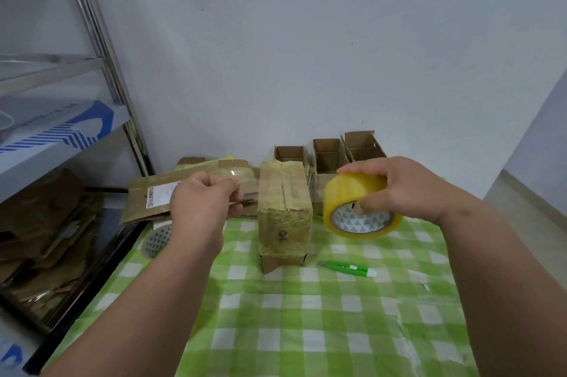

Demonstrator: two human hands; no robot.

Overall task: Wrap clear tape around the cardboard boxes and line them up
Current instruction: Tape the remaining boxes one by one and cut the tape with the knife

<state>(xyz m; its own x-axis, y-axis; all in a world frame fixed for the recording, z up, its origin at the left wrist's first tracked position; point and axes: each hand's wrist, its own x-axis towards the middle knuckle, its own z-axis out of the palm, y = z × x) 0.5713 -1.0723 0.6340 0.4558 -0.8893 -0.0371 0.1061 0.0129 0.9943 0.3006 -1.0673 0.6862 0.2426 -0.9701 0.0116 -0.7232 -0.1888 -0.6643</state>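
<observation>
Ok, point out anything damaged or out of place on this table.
The green checked tablecloth is torn near its right edge, pale patches showing through. A green utility knife lies loose beside the taped box; whether its blade is out is unclear.

Green-checked table (306,315) with taped cardboard box (283,217), green utility knife (346,268), open boxes (329,157), flattened cardboard (159,195).

Two bare forearms, no sleeves, left hand (199,205) and right hand (408,189) without rings, watch or gloves, short nails

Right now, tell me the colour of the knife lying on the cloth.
Bright green with a white end, the utility knife; head view shows it best.
</observation>
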